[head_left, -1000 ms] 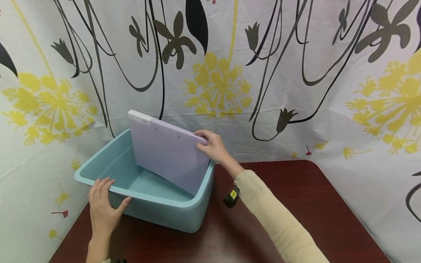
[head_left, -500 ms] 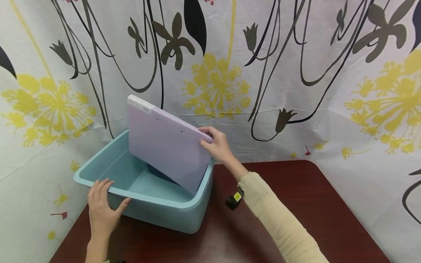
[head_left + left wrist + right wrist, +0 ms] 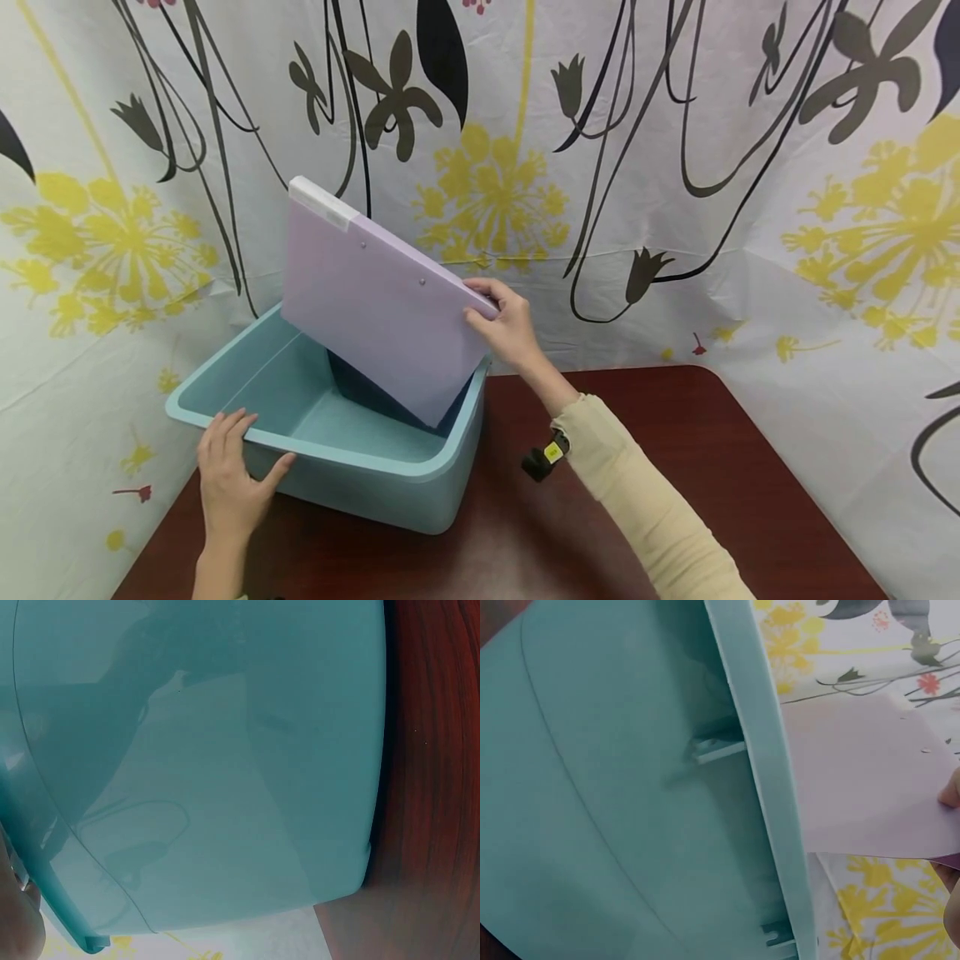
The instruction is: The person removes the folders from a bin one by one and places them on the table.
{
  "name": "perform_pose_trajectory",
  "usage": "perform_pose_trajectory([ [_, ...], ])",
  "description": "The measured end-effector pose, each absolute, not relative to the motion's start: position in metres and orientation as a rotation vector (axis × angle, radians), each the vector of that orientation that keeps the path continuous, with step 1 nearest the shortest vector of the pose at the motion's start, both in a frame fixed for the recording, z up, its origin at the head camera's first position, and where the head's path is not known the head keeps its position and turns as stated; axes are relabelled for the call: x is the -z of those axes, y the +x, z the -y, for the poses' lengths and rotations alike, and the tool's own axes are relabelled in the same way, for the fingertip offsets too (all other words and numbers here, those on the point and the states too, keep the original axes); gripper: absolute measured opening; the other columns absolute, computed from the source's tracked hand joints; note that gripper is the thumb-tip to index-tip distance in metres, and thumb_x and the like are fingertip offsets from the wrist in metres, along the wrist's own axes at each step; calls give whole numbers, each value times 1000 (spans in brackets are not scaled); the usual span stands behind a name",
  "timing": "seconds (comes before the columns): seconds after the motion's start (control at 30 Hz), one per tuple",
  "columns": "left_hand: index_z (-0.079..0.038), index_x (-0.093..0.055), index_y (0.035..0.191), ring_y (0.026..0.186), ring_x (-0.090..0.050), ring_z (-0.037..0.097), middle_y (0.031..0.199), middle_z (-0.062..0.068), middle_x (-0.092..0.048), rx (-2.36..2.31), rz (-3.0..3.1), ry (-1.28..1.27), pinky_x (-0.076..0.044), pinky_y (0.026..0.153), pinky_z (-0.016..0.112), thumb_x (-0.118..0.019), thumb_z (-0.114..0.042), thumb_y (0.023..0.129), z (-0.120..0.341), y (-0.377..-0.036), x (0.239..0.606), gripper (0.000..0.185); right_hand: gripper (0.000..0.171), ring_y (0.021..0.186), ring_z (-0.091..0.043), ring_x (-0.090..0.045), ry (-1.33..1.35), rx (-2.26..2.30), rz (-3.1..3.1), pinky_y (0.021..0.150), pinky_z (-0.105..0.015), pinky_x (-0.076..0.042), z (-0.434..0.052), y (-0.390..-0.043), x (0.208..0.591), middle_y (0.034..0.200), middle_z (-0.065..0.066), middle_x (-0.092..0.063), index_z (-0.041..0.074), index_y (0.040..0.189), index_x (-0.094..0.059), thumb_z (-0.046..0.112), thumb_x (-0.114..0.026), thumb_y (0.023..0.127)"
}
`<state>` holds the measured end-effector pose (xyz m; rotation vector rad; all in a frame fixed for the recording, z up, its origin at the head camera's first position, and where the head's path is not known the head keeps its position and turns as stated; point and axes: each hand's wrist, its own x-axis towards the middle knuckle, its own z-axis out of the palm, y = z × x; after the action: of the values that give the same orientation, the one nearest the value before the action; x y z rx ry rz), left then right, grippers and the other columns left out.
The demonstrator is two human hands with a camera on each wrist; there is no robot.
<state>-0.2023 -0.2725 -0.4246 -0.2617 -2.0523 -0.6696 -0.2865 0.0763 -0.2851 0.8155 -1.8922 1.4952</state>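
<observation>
A lilac file folder (image 3: 375, 292) with a white label on its spine and two rivets tilts up out of a blue plastic tub (image 3: 352, 457). My right hand (image 3: 510, 321) pinches the folder's upper right corner, thumb on the near face. In the right wrist view the folder (image 3: 870, 780) shows beyond the tub's rim, with part of the hand at the edge. A dark blue flat thing (image 3: 360, 387) shows inside the tub, partly hidden behind the folder. My left hand (image 3: 232, 479) rests on the tub's near left rim, fingers extended over it and thumb spread along the outer wall.
The tub stands on a dark red-brown wooden table (image 3: 637, 467), near its back left corner. A floral-patterned cloth (image 3: 675, 208) hangs close behind and on both sides of the table. A small black camera (image 3: 543, 458) is strapped to the right wrist.
My right hand has moved a little up and right, raising the file folder further out of the tub. More of the dark blue thing shows. My left hand has stayed on the rim.
</observation>
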Motion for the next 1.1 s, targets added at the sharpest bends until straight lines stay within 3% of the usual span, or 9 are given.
perform_pose_trajectory([
  [0.67, 8, -51, 114, 125, -28, 44, 120, 29, -46, 659, 2054, -252, -14, 107, 52, -49, -72, 74, 273, -203, 425, 90, 29, 77, -8, -55, 708, -1572, 1636, 63, -18, -46, -81, -275, 271, 96, -29, -60, -14, 104, -58, -15, -60, 74],
  [1.1, 7, -51, 115, 124, -29, 45, 120, 28, -46, 659, 2049, -252, -14, 107, 52, -50, -72, 73, 272, -203, 425, 90, 30, 76, -6, -57, 684, -1585, 1514, 64, -18, -46, -93, -275, 270, 95, -30, -60, -16, 102, -57, -18, -60, 72],
])
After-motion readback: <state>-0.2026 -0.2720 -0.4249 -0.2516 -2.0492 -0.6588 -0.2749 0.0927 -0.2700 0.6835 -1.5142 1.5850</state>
